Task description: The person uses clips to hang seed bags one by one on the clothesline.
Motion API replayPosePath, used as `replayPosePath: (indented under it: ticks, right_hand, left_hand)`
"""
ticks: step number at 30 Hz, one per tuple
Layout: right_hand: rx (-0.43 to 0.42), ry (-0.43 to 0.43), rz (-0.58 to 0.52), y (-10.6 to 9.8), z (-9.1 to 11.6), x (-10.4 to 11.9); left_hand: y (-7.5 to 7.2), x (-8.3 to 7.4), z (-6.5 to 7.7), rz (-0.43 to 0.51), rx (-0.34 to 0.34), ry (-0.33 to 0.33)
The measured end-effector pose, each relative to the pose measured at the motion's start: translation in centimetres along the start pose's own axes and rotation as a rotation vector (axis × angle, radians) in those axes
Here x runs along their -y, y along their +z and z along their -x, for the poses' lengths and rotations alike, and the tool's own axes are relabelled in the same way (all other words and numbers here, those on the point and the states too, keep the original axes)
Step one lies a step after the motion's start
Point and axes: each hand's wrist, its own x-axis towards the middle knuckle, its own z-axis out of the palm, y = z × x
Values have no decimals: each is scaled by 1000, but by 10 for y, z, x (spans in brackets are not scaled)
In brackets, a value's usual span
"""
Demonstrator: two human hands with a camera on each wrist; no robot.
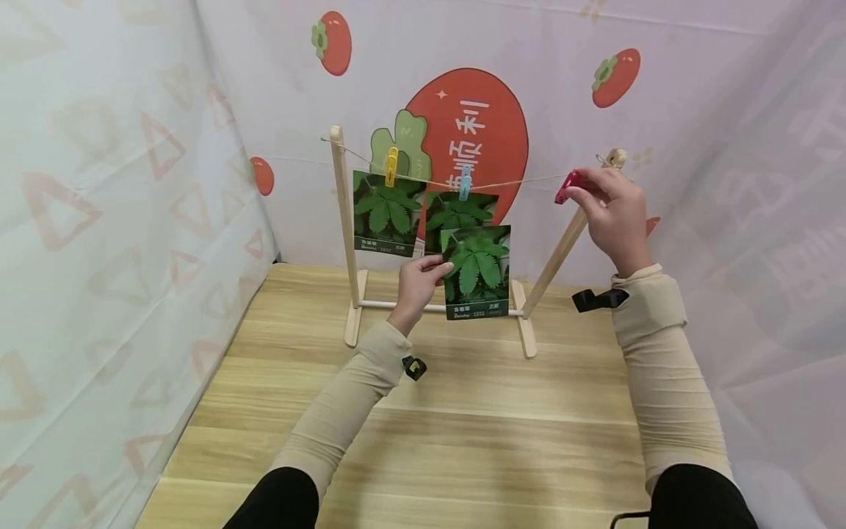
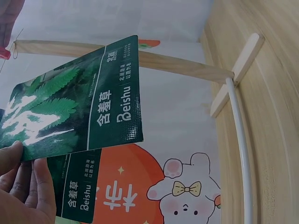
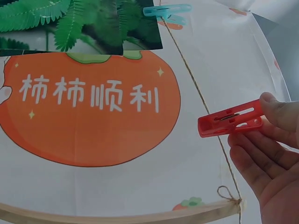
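Observation:
My left hand pinches the left edge of a seed packet with a green fern-like leaf picture, held in front of the string. Near the right post my right hand pinches a red clothespin. In the right wrist view the red clothespin lies across the string; whether it bites the string I cannot tell. A yellow clothespin holds one packet on the string. A blue clothespin holds another packet, partly hidden behind the packet in my left hand.
The wooden stand has a left post, a right post and a white bottom rod. It stands on a wood-grain table. Behind it hangs a cloth backdrop printed with persimmons.

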Motion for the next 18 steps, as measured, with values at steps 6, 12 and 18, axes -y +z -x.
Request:
replayPosePath:
  ticks: [6,12,18]
  right_hand:
    - [-31,-35,-6,1,-13,1]
    - [-91,-29,-16,1,-25,1]
    - [-67,-45,-1,4,-31,7]
  left_hand:
    - [5,-6,-1,-20,8,-6]
    - [13,-10,-7,-22,18,-11]
    - [23,-14,-12,-11,43,-8]
